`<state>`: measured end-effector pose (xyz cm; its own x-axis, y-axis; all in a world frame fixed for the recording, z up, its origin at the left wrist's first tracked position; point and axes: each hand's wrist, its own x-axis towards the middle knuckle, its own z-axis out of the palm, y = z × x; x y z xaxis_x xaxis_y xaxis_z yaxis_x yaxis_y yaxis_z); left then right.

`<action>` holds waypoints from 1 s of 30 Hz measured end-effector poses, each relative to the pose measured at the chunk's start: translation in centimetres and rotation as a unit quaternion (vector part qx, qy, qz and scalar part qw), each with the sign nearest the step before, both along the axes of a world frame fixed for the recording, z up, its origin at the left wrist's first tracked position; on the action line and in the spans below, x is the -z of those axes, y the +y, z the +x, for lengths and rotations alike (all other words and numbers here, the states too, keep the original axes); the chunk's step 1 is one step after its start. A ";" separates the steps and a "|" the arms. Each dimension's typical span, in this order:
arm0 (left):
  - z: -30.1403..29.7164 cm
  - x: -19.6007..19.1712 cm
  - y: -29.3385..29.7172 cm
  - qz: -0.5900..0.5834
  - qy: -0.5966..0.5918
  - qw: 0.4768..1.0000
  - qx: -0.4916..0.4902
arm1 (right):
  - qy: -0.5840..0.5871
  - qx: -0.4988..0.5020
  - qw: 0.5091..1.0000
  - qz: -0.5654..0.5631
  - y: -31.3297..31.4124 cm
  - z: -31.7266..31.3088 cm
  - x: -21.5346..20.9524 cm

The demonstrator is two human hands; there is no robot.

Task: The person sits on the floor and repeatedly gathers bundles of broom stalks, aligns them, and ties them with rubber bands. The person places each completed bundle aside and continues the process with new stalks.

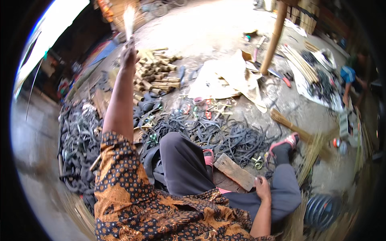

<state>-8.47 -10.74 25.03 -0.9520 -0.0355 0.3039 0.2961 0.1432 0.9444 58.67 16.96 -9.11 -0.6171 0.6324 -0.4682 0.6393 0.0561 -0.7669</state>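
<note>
**Holding the fibre bundle up high, other hand parked on my knee**

My left hand [129, 54] is pinched shut around a thin bundle of pale straw-like fibres [129, 18], raised at arm's length with the tips fanning upward and blurry. I'd say keep the pinch low on the stems so they stay together. My right hand [262, 188] rests loosely curled on my grey trouser knee, holding nothing I can see. Just beside it lies a rough wooden board [235, 171]. Beyond: a tangle of black rubbery strips [225, 138] and a pile of cut bamboo pieces [155, 74] on dusty concrete.
</note>
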 end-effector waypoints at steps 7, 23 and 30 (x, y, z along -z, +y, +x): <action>3.0 18.7 7.5 -0.088 -0.275 0.910 0.297 | 0.173 0.123 0.967 0.139 -1.0 2.1 -7.9; 12.7 31.8 30.3 -0.467 -0.258 0.606 0.590 | -0.242 0.754 0.441 0.423 -23.1 41.5 -22.1; 14.9 31.7 31.4 -0.491 -0.238 0.608 0.577 | -0.283 0.891 0.356 0.013 -30.1 45.9 -19.5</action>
<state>6.46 20.67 -6.69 -0.1592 0.7156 -0.6801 0.4609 0.6631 0.5898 104.61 -13.15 10.41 0.9619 -0.2065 -0.1791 -0.2698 -0.8221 -0.5014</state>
